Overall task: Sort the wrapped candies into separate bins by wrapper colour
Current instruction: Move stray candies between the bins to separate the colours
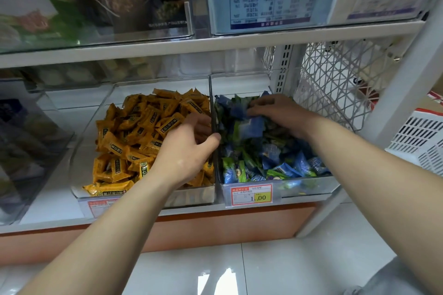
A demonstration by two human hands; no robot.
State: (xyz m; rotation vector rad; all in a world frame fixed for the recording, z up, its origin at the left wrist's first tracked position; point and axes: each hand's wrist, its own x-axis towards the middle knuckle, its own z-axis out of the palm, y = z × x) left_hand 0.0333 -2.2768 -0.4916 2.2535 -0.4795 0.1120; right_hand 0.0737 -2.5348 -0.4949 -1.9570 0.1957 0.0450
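Observation:
Two clear bins stand side by side on the lower shelf. The left bin (79, 175) holds a heap of yellow-wrapped candies (134, 141). The right bin (311, 187) holds mixed blue and green wrapped candies (275, 158). My left hand (189, 151) hovers over the yellow heap at its right side. Its thumb reaches across the wall between the bins and its fingers curl on the yellow side. Whether it holds anything is hidden. My right hand (275, 112) is deep in the right bin, its fingers pinching a blue-wrapped candy (239, 110) near the back.
A price tag (251, 195) hangs on the right bin's front. The upper shelf (191, 48) with boxed goods overhangs the bins. A white lattice panel (335, 84) closes the right side, and a white basket (419, 136) stands beyond it. Another clear bin (36, 139) sits at the left.

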